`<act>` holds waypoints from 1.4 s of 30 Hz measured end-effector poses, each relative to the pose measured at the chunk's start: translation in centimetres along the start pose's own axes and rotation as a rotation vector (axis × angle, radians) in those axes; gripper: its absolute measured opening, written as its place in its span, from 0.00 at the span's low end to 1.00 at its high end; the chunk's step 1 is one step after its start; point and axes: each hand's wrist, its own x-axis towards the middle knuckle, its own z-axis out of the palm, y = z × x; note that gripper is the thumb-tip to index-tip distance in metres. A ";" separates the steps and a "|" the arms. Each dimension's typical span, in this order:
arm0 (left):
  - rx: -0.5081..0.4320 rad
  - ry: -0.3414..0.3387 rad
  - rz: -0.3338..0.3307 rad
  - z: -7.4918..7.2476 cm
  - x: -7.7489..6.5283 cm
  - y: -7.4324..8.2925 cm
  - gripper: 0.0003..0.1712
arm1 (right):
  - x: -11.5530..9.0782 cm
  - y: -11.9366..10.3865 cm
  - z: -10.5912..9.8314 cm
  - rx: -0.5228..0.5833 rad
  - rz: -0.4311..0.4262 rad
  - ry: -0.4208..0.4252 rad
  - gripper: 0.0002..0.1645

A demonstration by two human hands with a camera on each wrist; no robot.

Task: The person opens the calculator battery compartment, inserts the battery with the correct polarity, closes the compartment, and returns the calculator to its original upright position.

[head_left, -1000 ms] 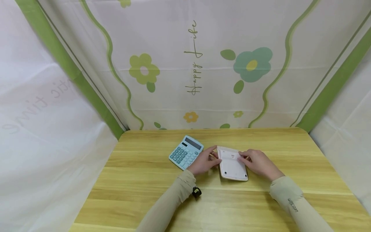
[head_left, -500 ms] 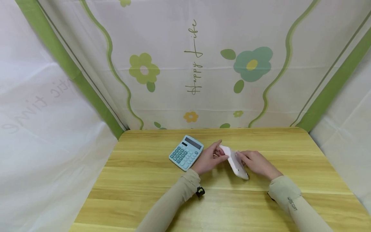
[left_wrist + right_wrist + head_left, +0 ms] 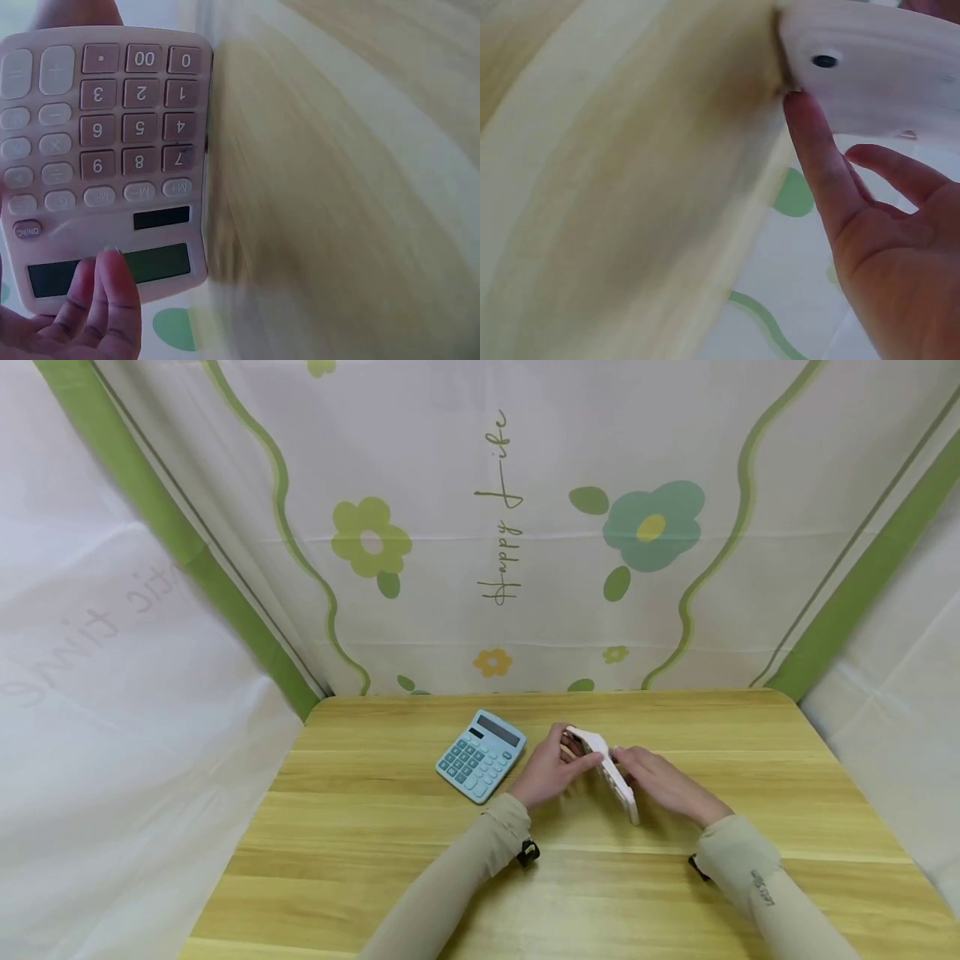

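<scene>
A pink calculator (image 3: pixel 625 793) is held on edge above the wooden table, seen nearly side-on in the head view. My left hand (image 3: pixel 546 768) pinches its display end. In the left wrist view, the fingers (image 3: pixel 118 292) lie over the display, and the keys of the calculator (image 3: pixel 82 232) face that camera. On the other side is my right hand (image 3: pixel 663 781), fingers mostly straight. The right wrist view has an outstretched fingertip (image 3: pixel 799 105) at a corner of the pale back, beside a dark round foot. A light-blue calculator (image 3: pixel 480 756) lies face up left of my left hand.
The wooden table (image 3: pixel 337 843) runs back to a white curtain (image 3: pixel 435 610) with printed flowers. More white curtain hangs at both sides. A small black device (image 3: pixel 528 852) sits at the left cuff, and another (image 3: pixel 699 867) at the right cuff.
The pink calculator has turned from back-up to on edge, its keys now toward the left. My left hand has shifted slightly right with it. The blue calculator stays put.
</scene>
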 end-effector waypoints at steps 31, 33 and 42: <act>0.450 -0.085 -0.012 0.4 0.2 -2.6 0.42 | -0.7 -1.7 -3.7 0.033 0.055 0.040 0.31; 0.453 -0.083 -0.015 0.7 0.1 -2.7 0.44 | -0.6 -1.6 -3.9 0.047 0.082 0.045 0.31; 0.432 -0.074 -0.053 0.8 -0.9 -2.2 0.47 | -0.3 -1.5 -4.2 -0.068 0.081 0.131 0.27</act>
